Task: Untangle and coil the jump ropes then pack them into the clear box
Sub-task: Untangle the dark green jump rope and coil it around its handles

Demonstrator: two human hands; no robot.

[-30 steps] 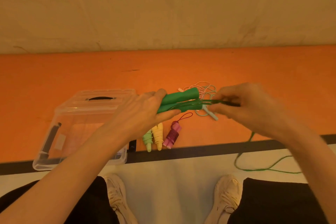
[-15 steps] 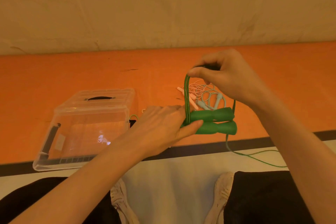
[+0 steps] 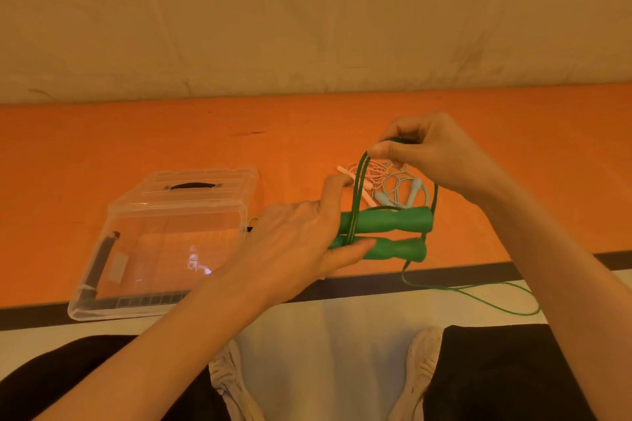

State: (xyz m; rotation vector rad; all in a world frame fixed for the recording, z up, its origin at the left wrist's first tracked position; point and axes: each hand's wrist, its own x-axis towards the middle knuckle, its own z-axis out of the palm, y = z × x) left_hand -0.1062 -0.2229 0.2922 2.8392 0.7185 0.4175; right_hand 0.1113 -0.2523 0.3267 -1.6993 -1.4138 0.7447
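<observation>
An orange worktop (image 3: 102, 147) with a dark front edge runs across the view below a pale wall (image 3: 307, 10), and the person sits before it with dark-trousered legs (image 3: 513, 376) and light shoes (image 3: 420, 369) showing on the pale floor (image 3: 342, 335). On the left part of the worktop a clear box (image 3: 143, 246) lies tipped on its side, its lid with a dark handle facing away and a dark latch on its left end; what it holds cannot be told through the glare. Right of the box, the left hand (image 3: 301, 243) curls its fingers and thumb round the left ends of two green jump rope handles (image 3: 393, 232), held side by side and level just above the front edge of the worktop. The right hand (image 3: 434, 154) is raised above the handles and pinches a bunch of green cord (image 3: 357, 191) between thumb and fingertips, so that loops run down from it across both handles near the left hand and down again past their right ends. A loose length of the same cord hangs from the handles' right end and trails over the floor to the right. Behind the handles, on the worktop, lies a tangle of thin ropes: a pink jump rope (image 3: 362, 174) with pale pink handles and a light blue jump rope (image 3: 410, 191) with pale blue handles, their cords overlapping.
</observation>
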